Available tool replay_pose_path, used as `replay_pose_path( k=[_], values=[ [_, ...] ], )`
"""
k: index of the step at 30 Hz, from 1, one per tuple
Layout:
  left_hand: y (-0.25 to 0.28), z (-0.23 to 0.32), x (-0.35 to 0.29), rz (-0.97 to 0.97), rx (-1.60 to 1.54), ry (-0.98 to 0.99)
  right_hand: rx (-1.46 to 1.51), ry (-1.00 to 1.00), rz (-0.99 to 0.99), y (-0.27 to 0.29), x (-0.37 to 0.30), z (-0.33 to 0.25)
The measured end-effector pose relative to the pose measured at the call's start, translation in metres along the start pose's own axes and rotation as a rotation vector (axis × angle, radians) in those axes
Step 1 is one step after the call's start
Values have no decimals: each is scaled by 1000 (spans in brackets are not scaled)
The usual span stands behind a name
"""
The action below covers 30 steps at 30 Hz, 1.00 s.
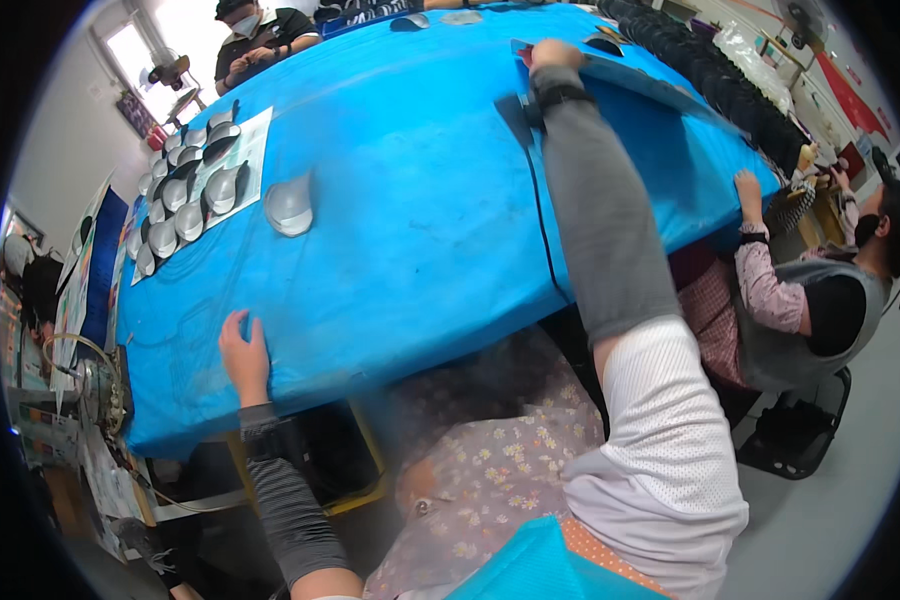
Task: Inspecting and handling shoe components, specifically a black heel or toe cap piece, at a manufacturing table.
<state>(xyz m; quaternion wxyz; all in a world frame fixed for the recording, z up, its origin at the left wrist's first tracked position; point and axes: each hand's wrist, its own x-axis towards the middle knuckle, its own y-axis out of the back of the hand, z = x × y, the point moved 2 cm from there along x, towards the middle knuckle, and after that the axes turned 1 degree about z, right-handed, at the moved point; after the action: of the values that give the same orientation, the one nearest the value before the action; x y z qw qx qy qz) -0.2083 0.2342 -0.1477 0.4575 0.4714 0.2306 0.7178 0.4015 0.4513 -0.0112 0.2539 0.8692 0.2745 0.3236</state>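
My left hand (243, 355) rests at the near left edge of the blue-covered table (400, 220), fingers apart and holding nothing. Far off at the back right, my right hand (557, 55) is closed at the left end of a thin flat grey-blue sheet (660, 88). The sheet appears tilted up, with a shadow under it; a bit of red shows beside the fingers, which are partly hidden. A black device (516, 122) with a cable sits at my right wrist. Beyond my left hand lies a single shiny grey rounded shell (289, 207).
Several similar shells (175, 193) stand in rows on a pale sheet (254, 150) at the left. Dark stacked pieces (690, 60) line the back right edge. One person (260, 45) works at the far side; another (820, 300) sits at the right, a hand on the table.
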Motion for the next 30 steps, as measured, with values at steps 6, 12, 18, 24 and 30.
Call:
replay_pose_path(
  k=[6, 12, 18, 24, 30],
  values=[
    [5, -12, -9, 16, 4, 85, 922, -124, 417, -23, -42, -33],
    [8, -4, -9, 29, 78, -6, 1021, 226, 516, 46, -126, -82],
    [1, 0, -4, 35, 36, -10, 1032, 238, 517, 88, -208, -127],
    [11, -17, -6, 276, -402, 54, 1565, 462, -46, 129, -324, -143],
    [34, 44, -32, 52, -921, 114, 1373, 733, -476, 127, -390, -102]
  ],
)
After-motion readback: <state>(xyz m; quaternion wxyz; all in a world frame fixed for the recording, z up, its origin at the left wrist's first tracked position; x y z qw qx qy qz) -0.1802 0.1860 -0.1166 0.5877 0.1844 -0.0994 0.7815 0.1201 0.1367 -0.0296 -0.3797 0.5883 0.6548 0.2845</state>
